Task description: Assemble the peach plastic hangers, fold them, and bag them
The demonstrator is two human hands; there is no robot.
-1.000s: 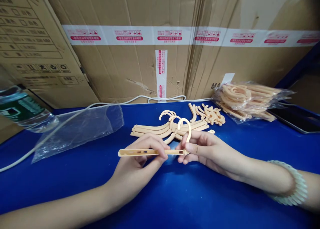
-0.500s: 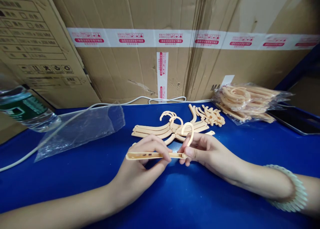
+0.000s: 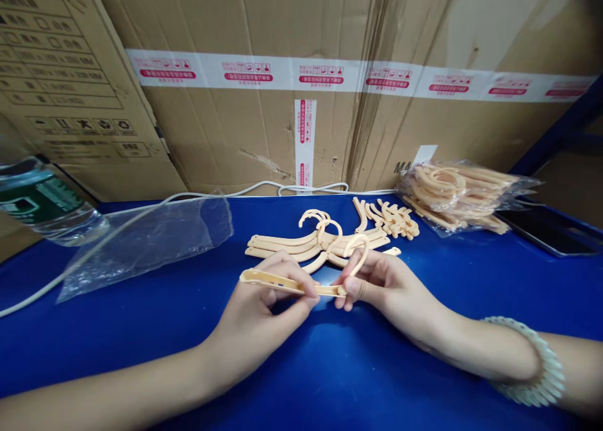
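Note:
Pinched in my left hand (image 3: 271, 299) is a beige hanger arm (image 3: 268, 280), its hollow side turned toward me. My right hand (image 3: 377, 280) grips a beige hanger hook (image 3: 362, 255) by its lower end, against the right end of that arm. Whether the two parts are locked together I cannot tell. Just beyond my hands lie several beige hangers (image 3: 282, 249) with their hooks pointing away from me. Behind them to the right is a pile of loose hooks (image 3: 398, 220).
Clear bags of hanger parts (image 3: 452, 195) are stacked at the back right, beside a dark flat device (image 3: 551, 230). An empty plastic bag (image 3: 155, 242), a white cable (image 3: 117, 233) and a water bottle (image 3: 47, 201) are at the left. Cardboard boxes (image 3: 235, 136) wall off the back of the blue table (image 3: 330, 368).
The hanger arm has tilted, its left end rising a little, and the hook leans further right. Both hands keep their grip. The view has shifted slightly.

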